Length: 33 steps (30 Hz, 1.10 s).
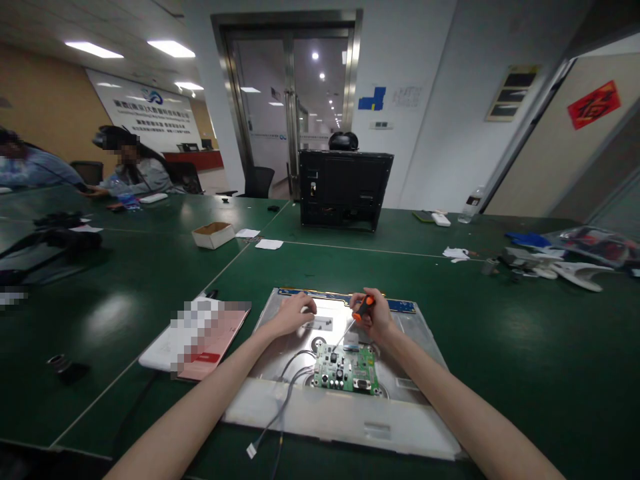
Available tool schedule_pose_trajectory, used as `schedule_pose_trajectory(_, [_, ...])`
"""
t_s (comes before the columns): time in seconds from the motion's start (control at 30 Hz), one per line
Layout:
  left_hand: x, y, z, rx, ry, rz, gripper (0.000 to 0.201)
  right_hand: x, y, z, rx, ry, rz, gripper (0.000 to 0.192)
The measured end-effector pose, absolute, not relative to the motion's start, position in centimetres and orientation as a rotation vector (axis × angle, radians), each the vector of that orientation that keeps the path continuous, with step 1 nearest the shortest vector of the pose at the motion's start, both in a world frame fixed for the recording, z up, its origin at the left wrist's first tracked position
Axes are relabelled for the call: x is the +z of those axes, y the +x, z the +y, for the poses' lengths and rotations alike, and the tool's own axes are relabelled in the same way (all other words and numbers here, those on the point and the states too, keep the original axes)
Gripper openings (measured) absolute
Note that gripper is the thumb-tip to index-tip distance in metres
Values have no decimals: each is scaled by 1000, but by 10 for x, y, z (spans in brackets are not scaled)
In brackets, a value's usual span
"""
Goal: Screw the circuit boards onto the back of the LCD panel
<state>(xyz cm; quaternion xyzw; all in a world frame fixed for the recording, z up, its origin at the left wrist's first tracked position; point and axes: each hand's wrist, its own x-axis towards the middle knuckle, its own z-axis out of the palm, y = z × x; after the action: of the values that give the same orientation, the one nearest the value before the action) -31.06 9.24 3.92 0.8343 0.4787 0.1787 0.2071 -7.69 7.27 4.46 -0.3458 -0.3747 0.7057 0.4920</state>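
Observation:
A green circuit board [345,368] sits on the silver back of a flat display panel [280,333], with dark cables [287,393] running off its left side. My right hand [377,320] is closed around an orange and black screwdriver [364,308]; its thin shaft slants down to the upper left of the board. Over the panel's upper left, my left hand [295,313] has its fingers loosely curled, with a gap showing between thumb and fingers. Small dark pieces, perhaps screws [328,323], lie beside it on a pale label. Along the panel's top edge runs a blue circuit strip [401,306].
Papers and a pink folder [220,333] lie left of the panel. Farther back stand an open cardboard box [213,235] and a black monitor housing [345,190]. Plastic parts [545,263] and a bottle [470,205] are at right. Two people sit at far left.

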Motion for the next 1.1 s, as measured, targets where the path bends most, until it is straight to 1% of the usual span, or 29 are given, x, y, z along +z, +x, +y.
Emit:
schedule_pose_trajectory(0.23, [42, -309, 74, 627, 2453, 1323, 14, 36, -78, 63, 1686, -772, -944, 43])
schedule_pose_trajectory(0.57, [49, -311, 71, 550, 2478, 1158, 12, 28, -80, 63, 1664, -746, -978, 45])
schedule_pose_trajectory(0.73, [55, -316, 72, 514, 2387, 1152, 13, 29, -80, 63, 1670, -729, -965, 45])
schedule_pose_trajectory(0.9, [64, -320, 70, 420, 2174, 1098, 20, 31, -80, 63, 1689, -724, -950, 43])
schedule_pose_trajectory(1.1, [59, -316, 67, 438, 1981, 1003, 17, 30, -80, 64, 1699, -725, -940, 43])
